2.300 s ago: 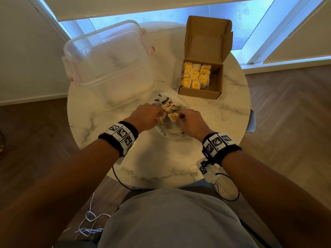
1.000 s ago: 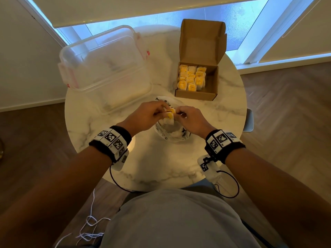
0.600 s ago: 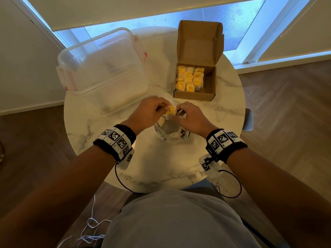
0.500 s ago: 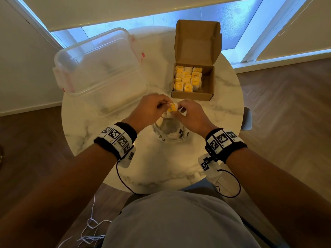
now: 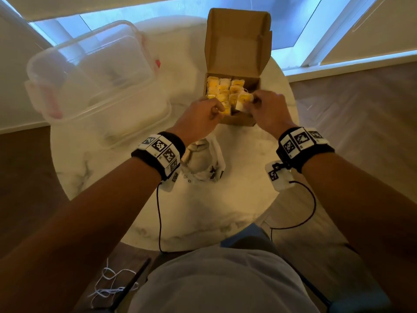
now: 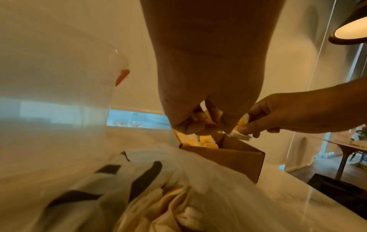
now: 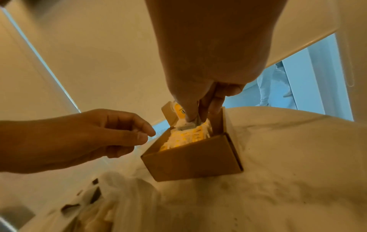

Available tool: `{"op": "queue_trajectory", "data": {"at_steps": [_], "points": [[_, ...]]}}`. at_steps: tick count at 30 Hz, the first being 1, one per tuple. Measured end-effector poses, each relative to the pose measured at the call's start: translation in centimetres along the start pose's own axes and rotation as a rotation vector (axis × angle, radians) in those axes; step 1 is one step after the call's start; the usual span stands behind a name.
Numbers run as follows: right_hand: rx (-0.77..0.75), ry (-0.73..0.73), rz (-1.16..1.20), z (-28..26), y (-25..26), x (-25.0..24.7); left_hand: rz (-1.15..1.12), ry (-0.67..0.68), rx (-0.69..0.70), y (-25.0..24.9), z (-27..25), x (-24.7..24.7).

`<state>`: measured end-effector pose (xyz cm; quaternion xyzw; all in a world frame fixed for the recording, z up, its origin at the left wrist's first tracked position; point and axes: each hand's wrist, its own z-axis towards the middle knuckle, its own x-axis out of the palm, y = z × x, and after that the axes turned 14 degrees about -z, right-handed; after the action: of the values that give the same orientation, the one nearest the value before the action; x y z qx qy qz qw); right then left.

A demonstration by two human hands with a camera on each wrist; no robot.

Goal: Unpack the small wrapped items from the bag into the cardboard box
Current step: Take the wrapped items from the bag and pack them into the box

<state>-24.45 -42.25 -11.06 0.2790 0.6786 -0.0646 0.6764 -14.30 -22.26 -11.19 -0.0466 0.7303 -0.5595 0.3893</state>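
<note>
The open cardboard box (image 5: 237,119) stands at the far side of the round table, filled with several yellow-and-white wrapped items (image 5: 220,89). My right hand (image 5: 248,105) pinches one wrapped item (image 5: 242,102) over the box's front right part; in the right wrist view its fingertips (image 7: 195,117) push the packet (image 7: 186,125) down among the others. My left hand (image 5: 216,109) hovers at the box's front left corner, fingers loosely curled, and I see nothing in it (image 7: 147,135). The printed plastic bag (image 5: 203,163) lies crumpled on the table behind my wrists.
A large clear plastic container (image 5: 90,71) with red clips stands tilted at the left of the marble table (image 5: 203,211). The box's lid (image 5: 237,39) stands upright at the back. Wood floor lies beyond the table's right edge; cables hang from both wristbands.
Both hands have left the bag and moved forward to the box. The right hand carried the wrapped item there, and the left hand has let go of it.
</note>
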Motion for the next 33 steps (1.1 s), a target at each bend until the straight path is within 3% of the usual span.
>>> {"op": "queue_trajectory", "data": {"at_steps": [10, 15, 20, 27, 33], "points": [[-0.177, 0.043, -0.444, 3.6, -0.2, 4.0, 0.119, -0.055, 0.022, 2.9, 1.8, 2.0], [-0.116, 0.006, -0.414, 4.3, 0.1, 4.1, 0.065, -0.064, 0.014, 3.3, 1.7, 2.1], [-0.181, 0.010, -0.416, 4.5, -0.5, 4.0, 0.082, -0.057, 0.004, 3.1, 1.7, 2.2], [-0.250, 0.144, -0.393, 5.7, -1.1, 3.7, 0.086, -0.096, 0.013, 2.8, 1.4, 2.4], [-0.243, 0.102, -0.460, 5.2, -0.5, 3.7, 0.076, -0.073, 0.021, 2.8, 1.3, 2.3]]}}
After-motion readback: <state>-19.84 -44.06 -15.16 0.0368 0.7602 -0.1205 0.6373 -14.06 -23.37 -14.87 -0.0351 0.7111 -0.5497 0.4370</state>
